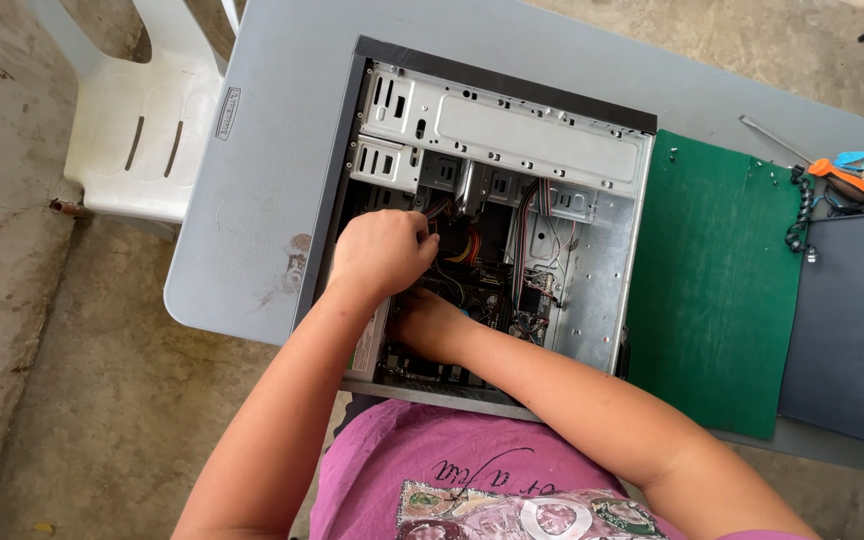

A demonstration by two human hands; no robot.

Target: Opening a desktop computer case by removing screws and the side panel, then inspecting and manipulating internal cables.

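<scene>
An open computer case (512,130) lies on its side on a grey table (262,200), its side panel off and the interior facing up. Both hands work inside it.

Left hand (384,252): positioned over the left-centre of the interior, knuckles up, fingers curled down toward a bundle of coloured cables (462,245). The fingertips are hidden behind the hand, so it cannot be told whether they grip a cable or only press against it.

Right hand (430,325): lower in the case, just below the left hand, reaching in from the near edge. It rests against the dark circuit board (487,300). The fingers point into the case and are covered by the left forearm; their opening and any hold cannot be told.

Interior: a silver drive bay (512,125) spans the far side. A grey flat ribbon cable (527,225) runs down from it toward the circuit board. The right part of the case floor is bare metal.

Surroundings: a green mat (717,280) lies just beside the case on the right, touching a dark panel (852,330) farther right. An orange-handled screwdriver (812,160) lies at the far right corner of the table, near small loose screws on the mat's far edge. A white plastic chair (137,130) stands beyond the table's left end on the concrete floor (102,400).
</scene>
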